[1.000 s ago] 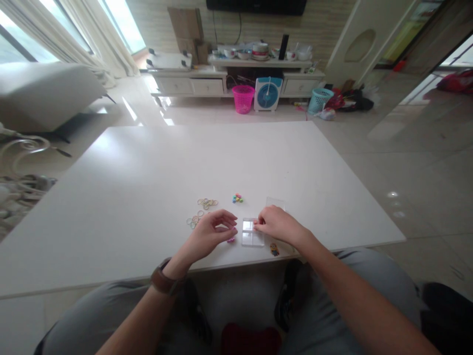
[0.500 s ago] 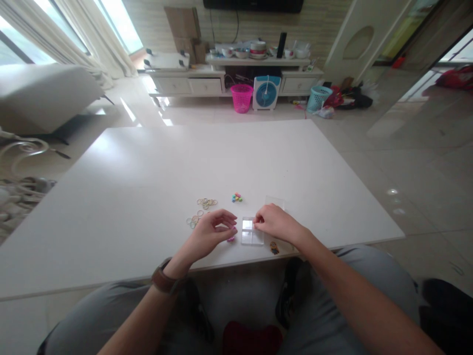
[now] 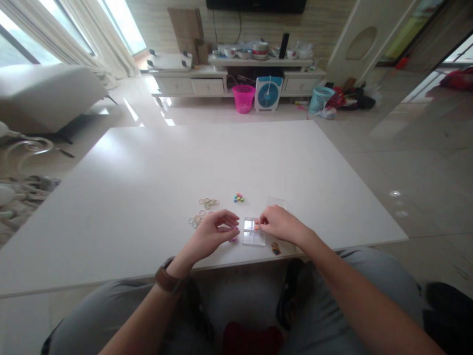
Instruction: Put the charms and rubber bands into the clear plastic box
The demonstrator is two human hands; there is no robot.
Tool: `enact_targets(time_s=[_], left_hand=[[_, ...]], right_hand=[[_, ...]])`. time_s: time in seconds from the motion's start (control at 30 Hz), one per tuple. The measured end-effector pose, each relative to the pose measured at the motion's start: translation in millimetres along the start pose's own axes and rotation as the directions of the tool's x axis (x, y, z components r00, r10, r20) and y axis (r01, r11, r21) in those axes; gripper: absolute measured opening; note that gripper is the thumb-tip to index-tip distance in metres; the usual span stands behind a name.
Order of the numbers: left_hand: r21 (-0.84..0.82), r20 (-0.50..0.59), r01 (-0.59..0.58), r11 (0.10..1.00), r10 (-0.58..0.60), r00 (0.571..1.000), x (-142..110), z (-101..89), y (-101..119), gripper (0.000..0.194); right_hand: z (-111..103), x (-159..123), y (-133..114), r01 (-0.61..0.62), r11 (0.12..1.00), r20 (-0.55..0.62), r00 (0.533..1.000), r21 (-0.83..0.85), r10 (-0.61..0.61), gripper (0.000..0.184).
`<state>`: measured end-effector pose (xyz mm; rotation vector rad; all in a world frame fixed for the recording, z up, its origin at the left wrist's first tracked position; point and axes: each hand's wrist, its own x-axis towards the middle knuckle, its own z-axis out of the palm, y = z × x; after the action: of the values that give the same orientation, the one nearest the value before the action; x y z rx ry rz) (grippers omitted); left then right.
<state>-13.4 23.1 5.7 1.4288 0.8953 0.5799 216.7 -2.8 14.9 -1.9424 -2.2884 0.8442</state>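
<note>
At work over a white counter (image 3: 155, 197), seated, with hands on either side of a clear box (image 3: 249, 238) of four compartments, close to the near edge. To the left of the box, and just beside it, a left hand (image 3: 214, 231) with thumb and fingers apart, palm inward, over purple beads (image 3: 232, 239) partly hidden beneath; impossible to tell about any contact with them. On the wrist behind it, a brown strap (image 3: 167, 279). At the right side of the box, a right hand (image 3: 281, 222) with fingers curled close together, tips at the far right compartment, right beside orange bits (image 3: 256, 228) inside; too small and too covered to tell about anything between those tips. Just beyond the same hand, partly hidden by it, a clear lid (image 3: 278, 201). Near the counter's edge, to the right of the box, a small yellow-and-blue figure (image 3: 275, 248). Farther in, beyond the box, a small heap of mixed-colour beads (image 3: 238, 197). Off to the left, two loose groups of bands, one farther (image 3: 212, 203), one nearer (image 3: 196, 220). Across the floor, in front of a cabinet (image 3: 208, 87), a pink basket (image 3: 243, 98) and a fan (image 3: 267, 93).
</note>
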Motion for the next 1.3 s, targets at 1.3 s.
enact_targets(time_s=[1.3], left_hand=[[-0.122,-0.006,0.048,0.991,-0.049,0.999,-1,8.2,2,0.028]], right_hand=[[0,-21,-18,0.414,0.906,-0.412,0.843,0.087,-0.346,0.013]])
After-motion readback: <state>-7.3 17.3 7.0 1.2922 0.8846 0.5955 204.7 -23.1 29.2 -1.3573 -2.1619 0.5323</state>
